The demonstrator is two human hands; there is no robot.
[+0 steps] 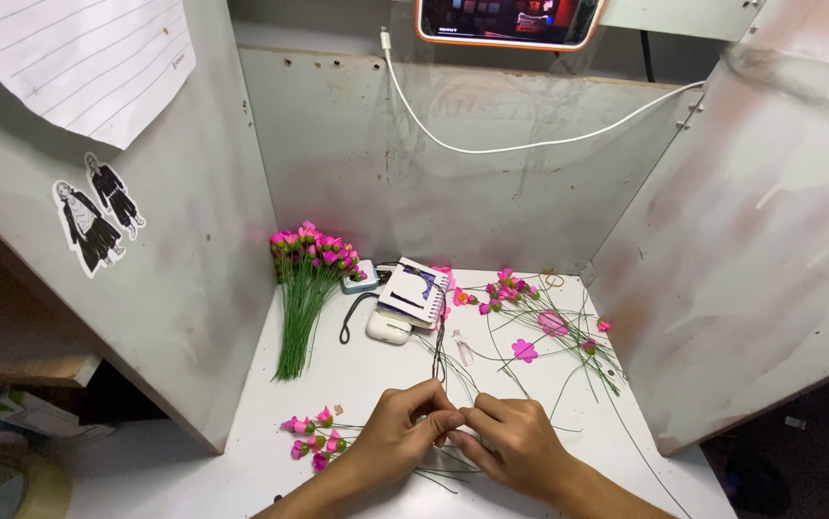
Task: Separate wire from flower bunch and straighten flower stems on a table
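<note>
Left hand (397, 430) and right hand (510, 444) met at fingertips low on the white worktop (357, 370). Both were pinched together on a thin green wire stem (443, 370) that ran up and away from the fingers; what lay between the fingertips was too small to tell.

Just left of the left hand: small cluster (310, 434) of pink artificial buds on green stems, lying flat.

Farther back, left: one upright-leaning bundle (307, 288) of pink flowers, long straight green stems, resting against the grey side panel.

Centre back: one white rounded earbud case (387, 327), touching one small spiral notebook (414, 292), white cover with dark marks. One black cord beside them.

Right back: loose flowers (539, 322), pink fabric-like petals, wiry stems spread over the worktop.

Walls: scuffed grey panels. Left panel had one lined paper sheet (87, 58) and two cut-out figure stickers (97, 211), black and white. Top: one orange-edged phone (508, 21), white cable (530, 135) drooping from it.
</note>
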